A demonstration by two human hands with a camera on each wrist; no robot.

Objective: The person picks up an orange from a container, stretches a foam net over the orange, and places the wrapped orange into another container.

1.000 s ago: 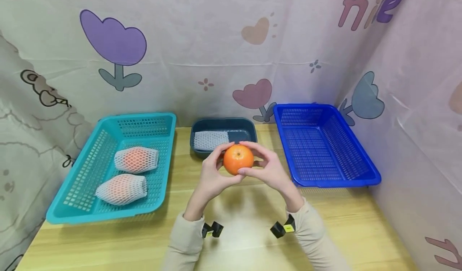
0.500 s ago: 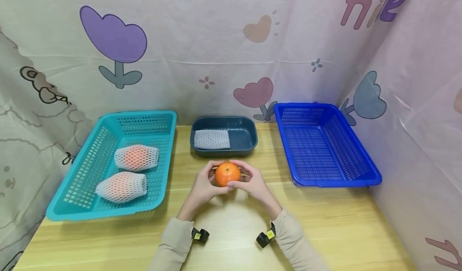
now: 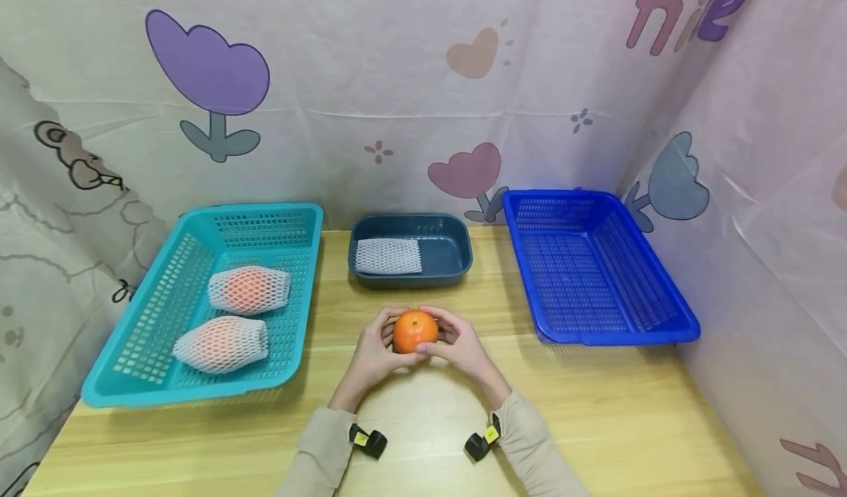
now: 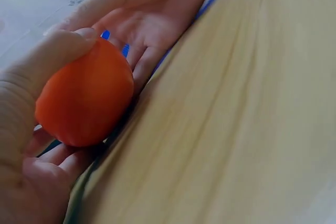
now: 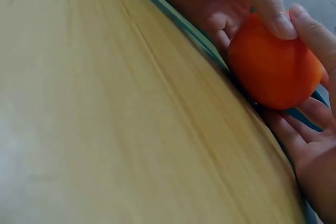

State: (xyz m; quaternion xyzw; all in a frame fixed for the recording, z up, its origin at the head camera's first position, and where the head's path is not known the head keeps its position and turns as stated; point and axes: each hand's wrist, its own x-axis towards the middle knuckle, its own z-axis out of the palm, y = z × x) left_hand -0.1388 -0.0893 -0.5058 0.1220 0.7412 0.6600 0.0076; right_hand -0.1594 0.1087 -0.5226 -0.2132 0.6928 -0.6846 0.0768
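Between both hands, in the middle of the head view, is a smooth orange (image 3: 415, 331) with a small stem mark on top. My left hand (image 3: 374, 354) grips its left side, and my right hand (image 3: 464, 348) holds it from the right. Thumbs lie along its near side; other fingers curl behind it, partly hidden. In the left wrist view the orange (image 4: 86, 93) sits against thumb and fingers. The right wrist view shows the orange (image 5: 274, 62) low by the tabletop; whether it touches the wood I cannot tell. Behind it, a dark box (image 3: 445, 280) holds a white foam net sleeve (image 3: 388, 256).
On the left stands a teal basket (image 3: 301, 335) with two foam-netted fruits, one (image 3: 249, 290) behind the other (image 3: 222, 344). A blue basket (image 3: 598, 335) stands at the right. A printed curtain (image 3: 370, 56) hangs behind the wooden table (image 3: 595, 409).
Both hands have brought the orange down and toward me, slightly left, away from the dark box, keeping their hold. The foam sleeve in the box is now uncovered. Baskets have not moved.
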